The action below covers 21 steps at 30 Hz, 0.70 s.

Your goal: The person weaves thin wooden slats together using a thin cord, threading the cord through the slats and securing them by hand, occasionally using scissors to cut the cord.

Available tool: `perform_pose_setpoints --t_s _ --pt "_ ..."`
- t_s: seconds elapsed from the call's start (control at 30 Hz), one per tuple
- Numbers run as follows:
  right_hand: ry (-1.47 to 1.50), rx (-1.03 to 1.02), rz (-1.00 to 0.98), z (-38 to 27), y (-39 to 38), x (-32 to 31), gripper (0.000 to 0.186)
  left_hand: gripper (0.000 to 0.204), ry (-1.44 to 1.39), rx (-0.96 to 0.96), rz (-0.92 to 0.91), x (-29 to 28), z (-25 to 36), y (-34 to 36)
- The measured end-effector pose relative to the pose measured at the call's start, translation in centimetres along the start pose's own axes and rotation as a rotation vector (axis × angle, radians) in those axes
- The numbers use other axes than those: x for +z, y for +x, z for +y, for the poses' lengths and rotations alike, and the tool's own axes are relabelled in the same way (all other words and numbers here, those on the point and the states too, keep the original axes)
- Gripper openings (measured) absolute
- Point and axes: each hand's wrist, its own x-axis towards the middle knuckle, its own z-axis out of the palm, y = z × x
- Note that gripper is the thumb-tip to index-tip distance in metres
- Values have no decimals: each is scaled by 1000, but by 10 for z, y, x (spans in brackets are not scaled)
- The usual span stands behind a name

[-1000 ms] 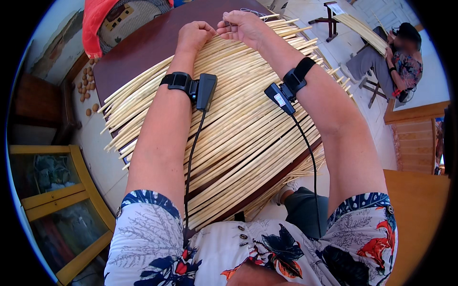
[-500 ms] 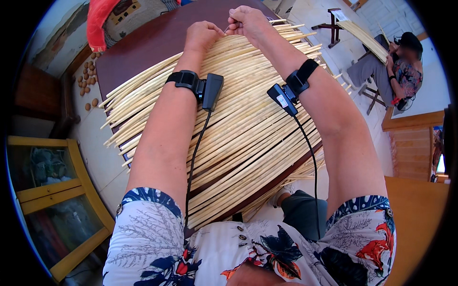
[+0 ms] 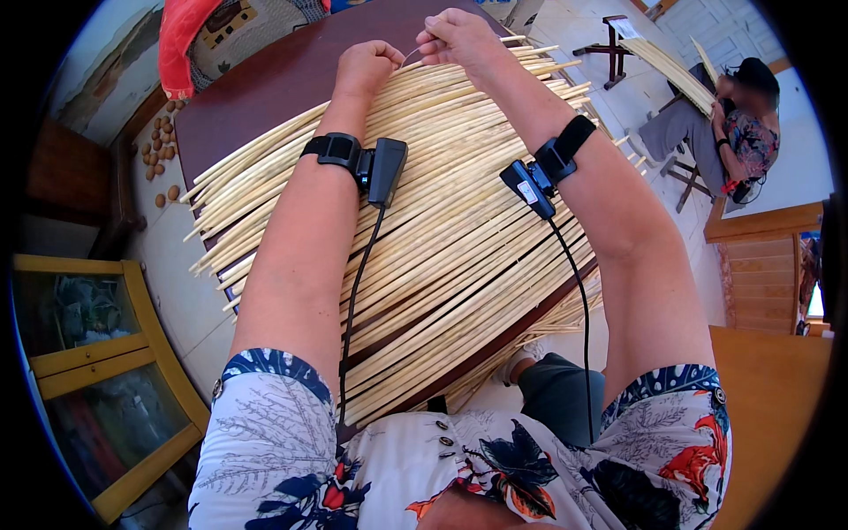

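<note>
Pale yellow peeled stalks [image 3: 442,185] lie side by side in a wide layer across a dark red table [image 3: 265,79]. Both my arms reach over them to the far edge of the layer. My left hand [image 3: 366,69] is closed in a pinch beside the farthest stalks. To its right, my right hand [image 3: 457,41] is also pinched, slightly higher. A thin pale thread [image 3: 409,58] spans the small gap between the two hands, with its ends hidden in my fingers. Each forearm wears a black strapped device with a cable.
At right, another person [image 3: 751,132] sits holding a narrow mat of stalks [image 3: 671,71] propped on a wooden stand [image 3: 611,53]. Round brown walnut-like things [image 3: 159,146] lie on the floor at left, near a yellow-framed glass cabinet [image 3: 132,353]. A red cloth [image 3: 181,53] hangs beyond the table.
My left hand has moved a little left, away from my right hand, widening the gap so more thread shows. The person at right now has a stalk raised at an angle.
</note>
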Motion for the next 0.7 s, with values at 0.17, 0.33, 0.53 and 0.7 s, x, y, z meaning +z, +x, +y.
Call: perform_pose_setpoints --t_s 0.17,0.33,0.53,0.7 --pt "-17 3 49 -7 -14 -10 18 11 37 -30 32 2 3 1" --pt "-34 -2 61 -11 -20 -9 18 14 5 -42 18 0 2 4" --pt "-301 42 -52 -27 -46 -21 21 22 -212 -107 38 2 21 -2" --pt "-446 93 -225 -27 -68 -19 17 23 -514 -153 14 -3 14 10"
